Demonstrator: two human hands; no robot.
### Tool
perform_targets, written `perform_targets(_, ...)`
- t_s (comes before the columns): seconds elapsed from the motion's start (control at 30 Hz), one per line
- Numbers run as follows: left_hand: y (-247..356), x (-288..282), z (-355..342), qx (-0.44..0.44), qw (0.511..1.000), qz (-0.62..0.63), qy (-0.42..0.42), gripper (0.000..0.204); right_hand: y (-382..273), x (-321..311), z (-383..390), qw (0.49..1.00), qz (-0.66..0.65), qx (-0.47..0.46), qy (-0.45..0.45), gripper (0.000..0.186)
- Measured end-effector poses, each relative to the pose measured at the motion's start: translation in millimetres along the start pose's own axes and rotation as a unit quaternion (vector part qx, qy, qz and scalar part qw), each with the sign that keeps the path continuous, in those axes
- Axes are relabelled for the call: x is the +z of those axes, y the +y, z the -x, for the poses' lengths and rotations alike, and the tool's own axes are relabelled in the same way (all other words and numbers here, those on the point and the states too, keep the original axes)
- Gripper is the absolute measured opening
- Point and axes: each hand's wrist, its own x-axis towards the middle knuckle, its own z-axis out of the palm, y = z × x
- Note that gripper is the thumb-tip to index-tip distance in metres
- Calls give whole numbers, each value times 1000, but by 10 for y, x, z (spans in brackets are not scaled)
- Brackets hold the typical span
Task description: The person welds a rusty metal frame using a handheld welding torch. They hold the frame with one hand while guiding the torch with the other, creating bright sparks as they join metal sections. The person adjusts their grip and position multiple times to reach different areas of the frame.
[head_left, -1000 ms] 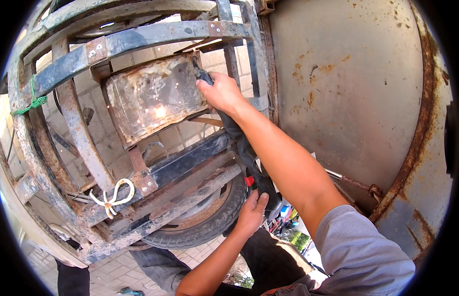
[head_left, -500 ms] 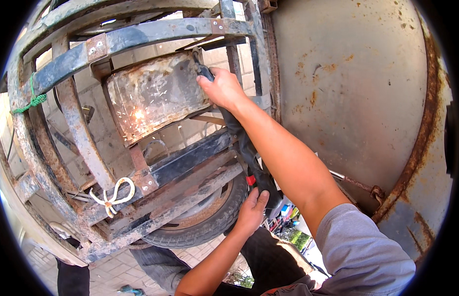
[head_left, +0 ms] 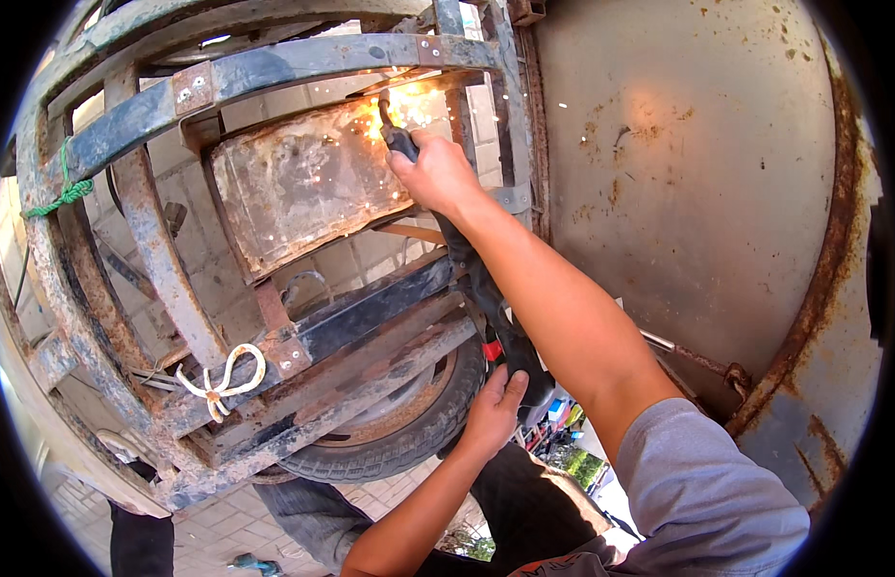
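My right hand grips the black handle of a welding torch; its nozzle meets the upper right edge of a rusty metal plate, and bright sparks scatter there. The plate sits inside a rusty barred frame with bolted rust-brown brackets. My left hand, lower down, is closed on a black hose that runs down from the torch, just below a red piece on it.
A large rust-edged metal panel fills the right side. A tyre lies under the frame's lower bars. White rope and green cord are tied to the bars. Paving and my legs show below.
The glow that was lower on the plate has gone; sparks now burst at its upper right edge around the nozzle. Both hands keep nearly the same places.
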Motion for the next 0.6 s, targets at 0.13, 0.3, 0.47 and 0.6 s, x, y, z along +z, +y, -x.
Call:
perform_targets(0.13,15,-6,4,-26,999,-8,-31,42,69,-9,-18,1000,-22,-2,1,40)
perform_targets(0.3,-93,10,4,-10,999,-1,-37,44,50,27,37,999,-39,-15,-22,40)
perform_targets(0.47,-146,40,14,-10,999,1,-36,43,39,-14,114,1000,-25,-5,-12,37)
perform_targets(0.6,-145,48,0,25,1000,-7,-12,37,46,-37,85,1000,-26,-4,-6,37)
